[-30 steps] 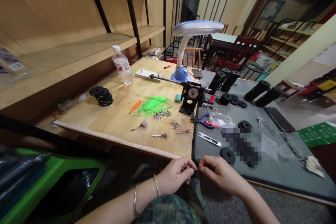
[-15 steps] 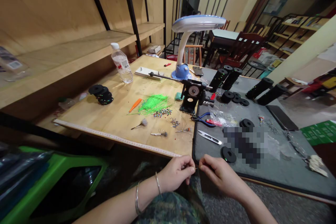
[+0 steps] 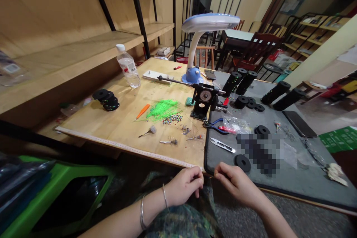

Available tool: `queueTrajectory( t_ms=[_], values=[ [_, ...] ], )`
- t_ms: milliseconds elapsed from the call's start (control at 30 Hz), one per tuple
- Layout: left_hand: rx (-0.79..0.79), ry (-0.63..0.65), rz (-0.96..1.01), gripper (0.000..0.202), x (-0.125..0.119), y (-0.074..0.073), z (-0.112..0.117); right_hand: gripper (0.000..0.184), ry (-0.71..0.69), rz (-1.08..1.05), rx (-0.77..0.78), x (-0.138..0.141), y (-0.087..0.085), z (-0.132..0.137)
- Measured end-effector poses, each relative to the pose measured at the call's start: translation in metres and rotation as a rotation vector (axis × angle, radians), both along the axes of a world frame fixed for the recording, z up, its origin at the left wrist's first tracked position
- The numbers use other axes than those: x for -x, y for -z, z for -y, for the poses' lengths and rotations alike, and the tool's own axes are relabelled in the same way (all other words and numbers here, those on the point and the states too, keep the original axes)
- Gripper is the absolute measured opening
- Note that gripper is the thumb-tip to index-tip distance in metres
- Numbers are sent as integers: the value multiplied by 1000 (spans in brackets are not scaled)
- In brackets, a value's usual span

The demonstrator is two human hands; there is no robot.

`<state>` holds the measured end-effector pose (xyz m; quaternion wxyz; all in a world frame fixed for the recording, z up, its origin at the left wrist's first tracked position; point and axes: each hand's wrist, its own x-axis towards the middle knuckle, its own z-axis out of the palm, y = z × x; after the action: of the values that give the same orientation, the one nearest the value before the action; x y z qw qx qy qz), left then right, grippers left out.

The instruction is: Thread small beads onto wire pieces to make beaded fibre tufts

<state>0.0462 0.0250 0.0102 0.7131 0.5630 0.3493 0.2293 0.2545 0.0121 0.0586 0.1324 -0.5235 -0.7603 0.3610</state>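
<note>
My left hand and my right hand sit close together just below the table's near edge, above my lap. Both have fingers curled in a pinch. A very thin strand seems to run between the fingertips, too small to name. A black disc spool lies on the grey mat right above my right hand. Silver thread snips lie a little farther up the mat.
On the wooden table lie green strands, beads, an orange tool, stacked black spools and a water bottle. A black winding device and a blue desk lamp stand mid-table. A green stool is at left.
My hands have drawn slightly apart and shifted a little lower; the view has tilted down a touch.
</note>
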Motion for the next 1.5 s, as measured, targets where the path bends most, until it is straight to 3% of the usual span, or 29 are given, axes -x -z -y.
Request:
queueTrajectory(
  t_ms=[433,967,1500],
  values=[
    [133,-39,156,14,-17,-6,2,22,-19,-39,2,4,-6,2],
    [34,-70,23,5,-15,2,0,22,-32,-7,-9,5,-3,1],
    [106,-22,152,20,-9,-2,-3,20,-11,-40,11,1,0,-1]
  ],
)
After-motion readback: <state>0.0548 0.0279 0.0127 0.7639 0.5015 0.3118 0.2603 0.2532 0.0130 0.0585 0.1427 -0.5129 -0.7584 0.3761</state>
